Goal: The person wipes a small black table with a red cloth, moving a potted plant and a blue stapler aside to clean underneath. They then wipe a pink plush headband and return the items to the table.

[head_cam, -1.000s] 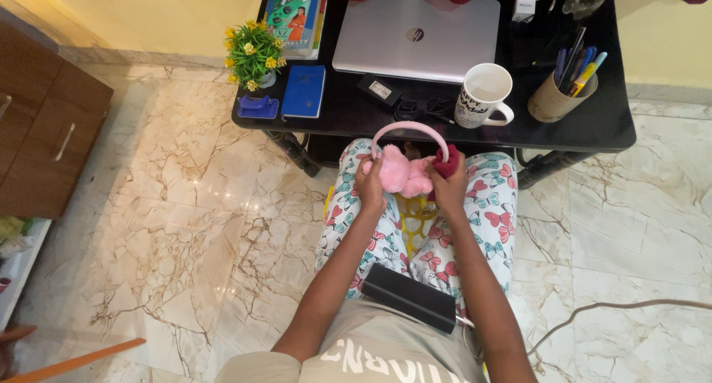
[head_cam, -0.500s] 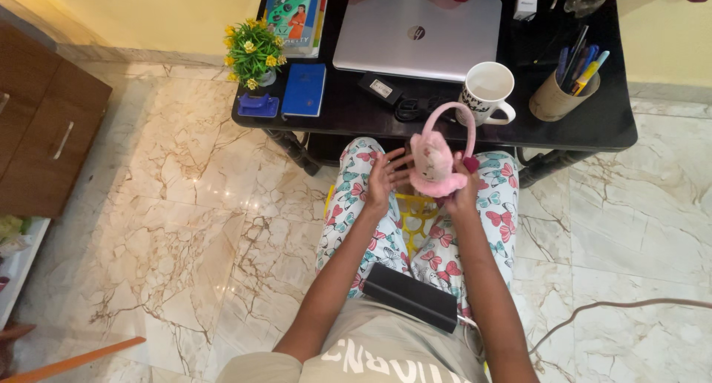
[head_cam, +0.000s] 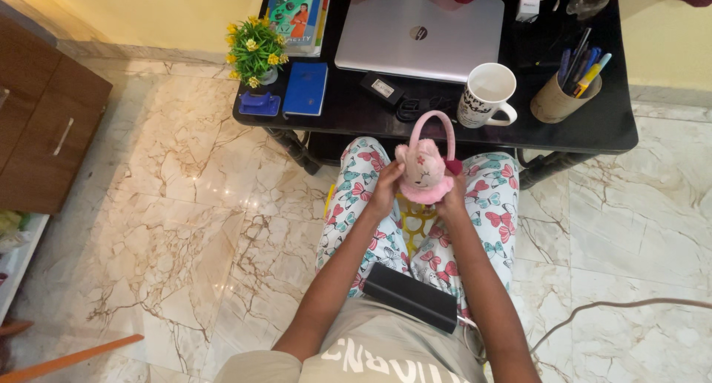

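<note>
Nearest me, bottom centre: black rectangular case (head_cam: pixel 410 297) on lap. Mid-frame, I see left hand (head_cam: pixel 386 190) and right hand (head_cam: pixel 452 196) both clamped on pink fluffy earmuffs with arched band (head_cam: pixel 424 168), held above knees, band upward. Beyond, upper frame: black desk (head_cam: pixel 593 123) with white mug (head_cam: pixel 486 94), closed silver laptop (head_cam: pixel 419 33), blue notebook (head_cam: pixel 305 88), yellow-flowered potted plant (head_cam: pixel 254 51).

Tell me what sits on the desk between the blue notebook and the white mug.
In the head view, between the blue notebook and the white mug lie a black power adapter and its coiled black cable, on the black desk.
</note>
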